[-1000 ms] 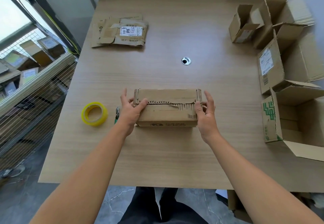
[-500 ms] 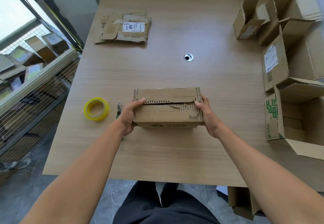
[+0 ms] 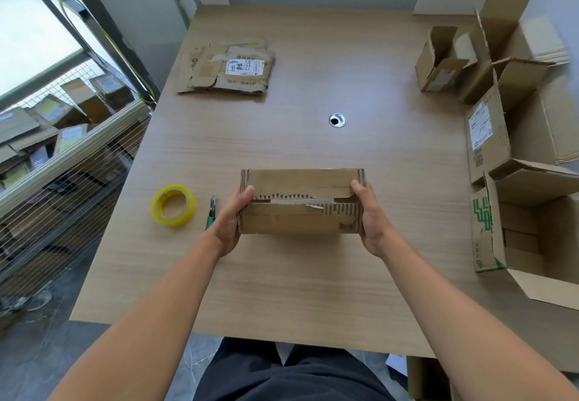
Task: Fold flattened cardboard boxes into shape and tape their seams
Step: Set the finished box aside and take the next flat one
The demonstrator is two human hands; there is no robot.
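A small brown cardboard box (image 3: 300, 222) with torn, ragged top flaps sits in the middle of the wooden table (image 3: 313, 291). My left hand (image 3: 230, 223) grips its left end, thumb on the top seam. My right hand (image 3: 371, 222) grips its right end the same way. The two top flaps meet along a jagged seam with a narrow gap. A roll of yellow tape (image 3: 174, 205) lies on the table left of the box. A green-handled cutter (image 3: 211, 212) lies between the roll and my left hand, partly hidden.
A stack of flattened cardboard boxes (image 3: 225, 70) lies at the table's far left. Several open, formed boxes (image 3: 513, 124) crowd the right side. A round cable hole (image 3: 337, 120) is in the tabletop. A wire cage with cardboard stands to the left.
My hands went from pressing the flaps with straight fingers to gripping both ends of the box. The box has tipped up slightly toward me.
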